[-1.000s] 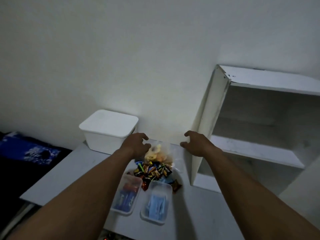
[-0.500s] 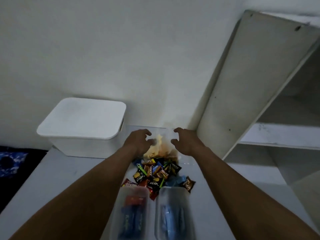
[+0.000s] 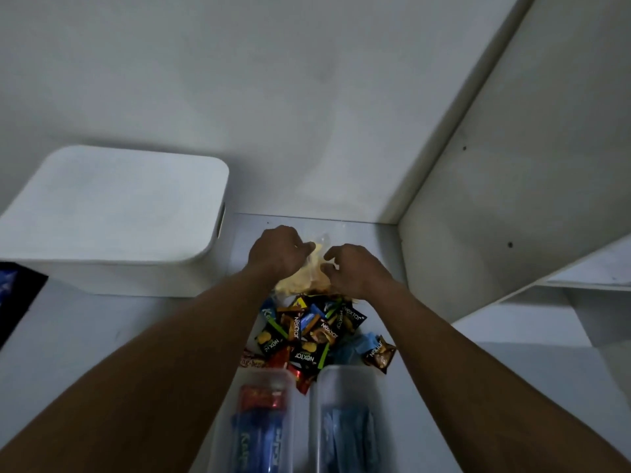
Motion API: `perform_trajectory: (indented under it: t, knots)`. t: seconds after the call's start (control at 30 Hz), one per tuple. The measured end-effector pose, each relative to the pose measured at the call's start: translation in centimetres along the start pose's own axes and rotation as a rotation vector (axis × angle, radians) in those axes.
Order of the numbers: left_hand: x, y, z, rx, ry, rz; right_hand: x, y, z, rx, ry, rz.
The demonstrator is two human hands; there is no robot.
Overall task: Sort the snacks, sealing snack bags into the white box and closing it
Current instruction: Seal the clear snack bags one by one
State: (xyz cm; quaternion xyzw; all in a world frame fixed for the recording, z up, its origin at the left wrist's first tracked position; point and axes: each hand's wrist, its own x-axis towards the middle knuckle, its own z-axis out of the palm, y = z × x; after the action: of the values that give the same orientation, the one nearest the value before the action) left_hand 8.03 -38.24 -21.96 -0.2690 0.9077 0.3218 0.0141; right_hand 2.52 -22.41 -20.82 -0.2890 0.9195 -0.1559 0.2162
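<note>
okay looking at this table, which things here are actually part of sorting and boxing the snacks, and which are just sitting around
Part of the job:
- clear snack bag, pinched by left hand and right hand
- white box, lid on
- pile of wrapped snacks
- two clear tubs holding sorted packets

Just lying about:
- white shelf unit
- dark blue cloth at the left edge

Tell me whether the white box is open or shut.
Shut: the lid sits flat over the white box, with no gap showing along its rim.

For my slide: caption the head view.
Both hands grip a clear snack bag beside the closed white box.
</note>
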Motion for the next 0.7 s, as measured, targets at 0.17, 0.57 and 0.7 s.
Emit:
perform_trajectory:
  t: [0.17, 0.57, 0.7]
  knots:
    - [1.1, 0.7, 0.3, -0.046, -0.002, -0.111, 0.9, -0.1, 0.3, 0.089, -0.023, -0.017]
    - [0.5, 0.8, -2.7, -0.674, -0.071, -0.404, 1.9, -1.9, 0.4, 0.485, -0.021, 0.071]
    - [-0.7, 1.3, -4.5, -0.687, -0.031, -0.374, 1.1, -3.1, -1.6, 0.452, 0.009, 0.058]
